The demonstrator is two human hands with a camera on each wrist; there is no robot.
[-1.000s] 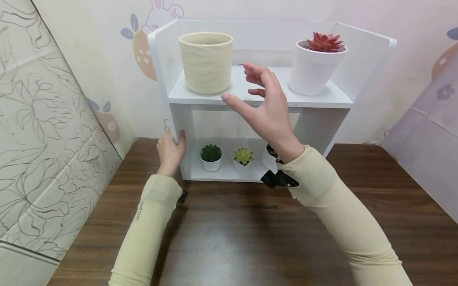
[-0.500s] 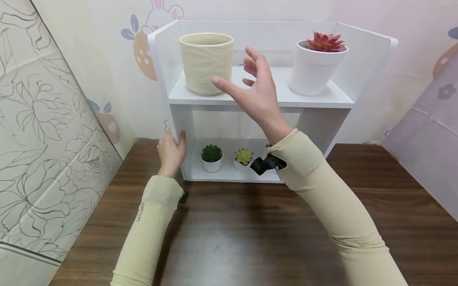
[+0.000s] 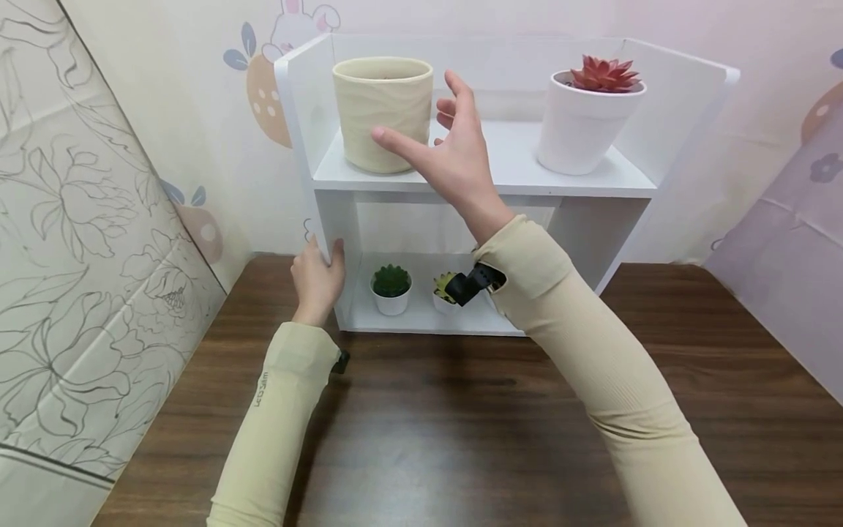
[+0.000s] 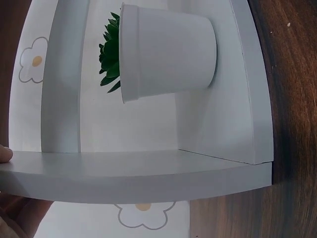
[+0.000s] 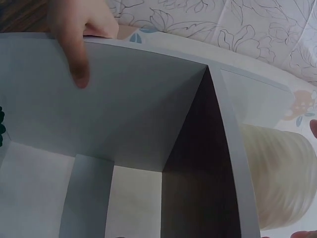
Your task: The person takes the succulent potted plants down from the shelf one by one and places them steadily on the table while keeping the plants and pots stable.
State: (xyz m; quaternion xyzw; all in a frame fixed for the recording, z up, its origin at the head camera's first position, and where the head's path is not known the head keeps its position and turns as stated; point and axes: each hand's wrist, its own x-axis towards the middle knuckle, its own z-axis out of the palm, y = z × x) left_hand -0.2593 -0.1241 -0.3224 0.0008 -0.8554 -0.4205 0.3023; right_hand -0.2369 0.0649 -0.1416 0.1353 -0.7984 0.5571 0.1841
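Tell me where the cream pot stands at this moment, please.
In the head view the cream pot stands on the left of the white shelf's top board, close before the open right hand.

**A papered corner around a dark wooden table**

We see a dark brown wooden table (image 3: 461, 432) with a streaked grain, pushed into a corner. Behind it we find a pale wall (image 3: 197, 110) with cartoon decals: a rabbit (image 3: 299, 18) at the top and strawberry-like shapes lower down. On the left leans a cream panel (image 3: 79, 256) with line-drawn flowers; on the right we see a lilac sheet (image 3: 784, 278) bearing a flower print. The light is soft and even.
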